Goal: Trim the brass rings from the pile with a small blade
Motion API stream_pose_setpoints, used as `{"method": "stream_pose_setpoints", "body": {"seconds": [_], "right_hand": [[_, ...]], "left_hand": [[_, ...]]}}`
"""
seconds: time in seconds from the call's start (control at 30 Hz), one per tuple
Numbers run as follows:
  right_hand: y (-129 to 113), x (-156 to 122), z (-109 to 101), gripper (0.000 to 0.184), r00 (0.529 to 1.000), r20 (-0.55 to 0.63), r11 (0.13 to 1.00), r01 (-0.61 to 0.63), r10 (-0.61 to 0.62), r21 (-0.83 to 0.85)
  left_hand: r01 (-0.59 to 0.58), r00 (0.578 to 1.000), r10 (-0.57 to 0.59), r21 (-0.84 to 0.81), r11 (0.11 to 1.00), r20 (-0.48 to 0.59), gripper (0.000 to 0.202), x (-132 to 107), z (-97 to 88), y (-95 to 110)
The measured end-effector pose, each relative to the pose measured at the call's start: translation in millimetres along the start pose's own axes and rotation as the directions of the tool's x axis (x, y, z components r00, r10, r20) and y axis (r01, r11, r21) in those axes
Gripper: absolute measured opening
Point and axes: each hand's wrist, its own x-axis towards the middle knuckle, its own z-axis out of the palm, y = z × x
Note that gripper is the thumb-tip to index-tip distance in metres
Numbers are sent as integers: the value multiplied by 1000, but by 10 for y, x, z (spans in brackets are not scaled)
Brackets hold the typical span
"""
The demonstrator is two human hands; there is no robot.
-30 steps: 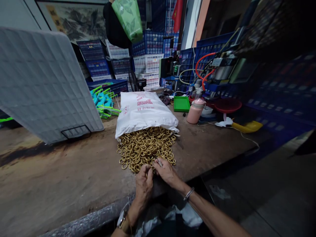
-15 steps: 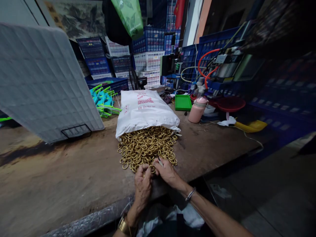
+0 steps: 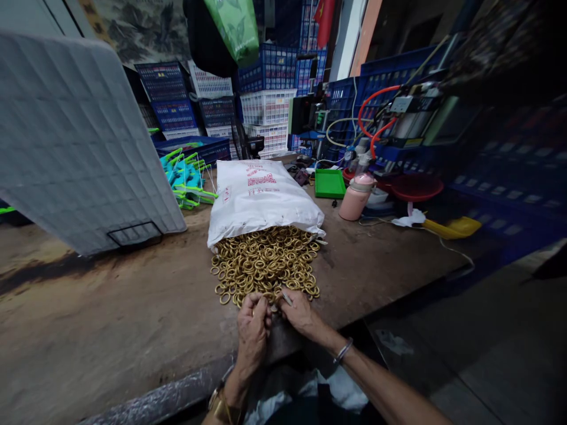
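A pile of brass-coloured rings (image 3: 261, 260) spills from the mouth of a white printed sack (image 3: 266, 198) onto the worktop. At the near edge of the pile, my left hand (image 3: 253, 327) has its thumb and fingers pinched together; what lies between them is hidden. Close beside it, my right hand (image 3: 302, 316) is closed around a slim grey tool (image 3: 287, 299), of which only a short length shows. The right fingertips are at the nearest rings, and I cannot tell whether they grip one.
A tall pale quilted panel (image 3: 84, 141) stands on the left, near green and blue hangers (image 3: 188, 177). Right of the sack are a green tray (image 3: 329, 183), a pink bottle (image 3: 355, 199), and a yellow scoop (image 3: 454, 228). Stacked crates (image 3: 268, 106) fill the back.
My left hand has shifted slightly left, a little apart from the right hand. My right hand stays nearly in place, with the grey tool still in it. The pile looks the same.
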Motion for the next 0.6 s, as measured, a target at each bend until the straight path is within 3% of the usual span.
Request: {"method": "stream_pose_setpoints", "body": {"seconds": [0.13, 0.23, 0.33, 0.47, 0.53, 0.6], "right_hand": [[-27, 26, -54, 14, 998, -60, 999, -4, 1, -53], [-118, 4, -96, 22, 990, -138, 1000, 4, -1, 21], [-204, -42, -102, 19, 996, -86, 985, 7, 8, 172], [-240, -67, -66, 29, 1000, -18, 966, 7, -2, 259], [-231, -58, -51, 29, 1000, -13, 965, -2, 6, 264], [-220, -50, -42, 25, 999, -31, 973, -2, 9, 233]], "left_hand": [[-2, 1000, 2, 25, 1000, -17, 32, 8, -19, 6], [19, 999, -17, 59, 998, -33, 32, 7, -14, -1], [-20, 999, 26, 120, 993, -43, 28, -4, 12, -13], [-169, 985, 172, 216, 962, 6, 22, -37, 43, -6], [-135, 991, 130, 233, 963, 36, 24, -61, 41, 9], [-17, 998, 4, 222, 975, 60, 28, -85, 27, 23]]}}
